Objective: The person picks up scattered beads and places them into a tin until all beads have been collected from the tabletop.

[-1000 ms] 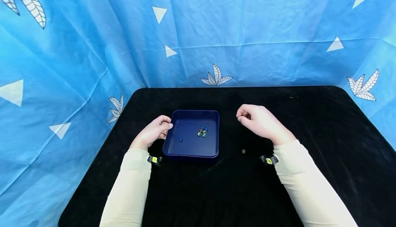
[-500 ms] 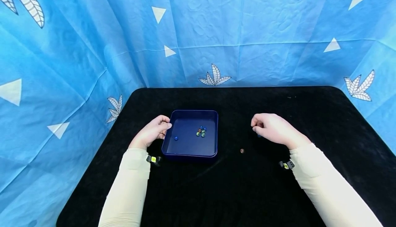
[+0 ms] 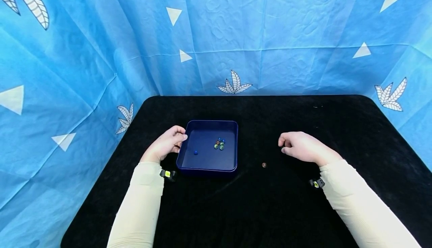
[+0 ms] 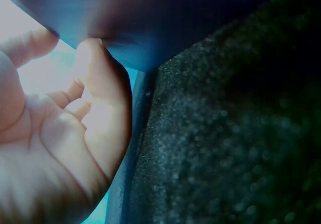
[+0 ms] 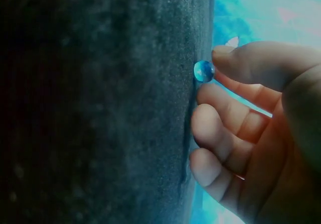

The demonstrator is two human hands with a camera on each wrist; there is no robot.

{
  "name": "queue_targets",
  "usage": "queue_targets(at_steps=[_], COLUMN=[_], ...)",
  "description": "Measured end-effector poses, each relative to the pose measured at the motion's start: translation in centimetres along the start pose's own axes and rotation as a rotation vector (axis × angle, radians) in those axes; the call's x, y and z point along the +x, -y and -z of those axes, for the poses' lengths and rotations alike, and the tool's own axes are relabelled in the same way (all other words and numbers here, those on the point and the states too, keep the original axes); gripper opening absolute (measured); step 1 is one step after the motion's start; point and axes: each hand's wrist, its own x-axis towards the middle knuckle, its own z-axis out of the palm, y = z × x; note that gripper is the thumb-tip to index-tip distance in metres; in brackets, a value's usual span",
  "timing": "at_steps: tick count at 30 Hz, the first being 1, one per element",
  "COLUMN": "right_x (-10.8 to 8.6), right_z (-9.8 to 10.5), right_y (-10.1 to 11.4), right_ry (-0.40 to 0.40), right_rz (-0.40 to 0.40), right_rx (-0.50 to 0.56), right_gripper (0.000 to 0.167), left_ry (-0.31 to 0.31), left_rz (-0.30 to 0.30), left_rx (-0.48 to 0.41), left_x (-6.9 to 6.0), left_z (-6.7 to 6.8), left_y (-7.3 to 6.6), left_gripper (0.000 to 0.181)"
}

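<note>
In the head view, my left hand (image 3: 164, 145) grips the left side of a dark blue square tray (image 3: 206, 164). The left wrist view shows my thumb against the tray's wall (image 4: 145, 38). Inside the tray sits a small cluster of blue, green and brown marbles (image 3: 221, 147); one blue marble (image 3: 195, 152) lies apart to the left. Right of the tray, my right hand (image 3: 307, 147) is low over the table, fingers curled. A clear blue marble (image 5: 203, 71) is at its thumb and index fingertips in the right wrist view; in the head view the hand hides it.
A brown marble (image 3: 264, 165) lies on the black cloth-covered table (image 3: 256, 210), between the tray and my right hand. Blue curtains (image 3: 287, 23) with leaf and triangle prints hang behind the table and along its left.
My right hand has moved right and toward me, down to a blue marble seen beneath it half a second ago. The lone marble in the tray has rolled slightly. My left hand keeps its hold.
</note>
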Motion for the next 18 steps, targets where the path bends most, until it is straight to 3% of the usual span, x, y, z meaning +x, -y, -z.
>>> queue_targets(at_steps=[10,18], right_x=[0.2,0.1], right_z=[-0.1,-0.1], right_y=[0.0,0.2], right_ry=[0.032,0.037], right_rz=[-0.007,0.019], right_rx=[0.011,-0.017], right_gripper=[0.013,0.016], left_ry=[0.002,-0.009], left_rz=[-0.013,-0.018], left_rx=[-0.012,-0.001], left_x=[0.9,0.8], left_z=[0.4,0.5], left_y=[1.3,1.6], left_gripper=[0.026,0.029])
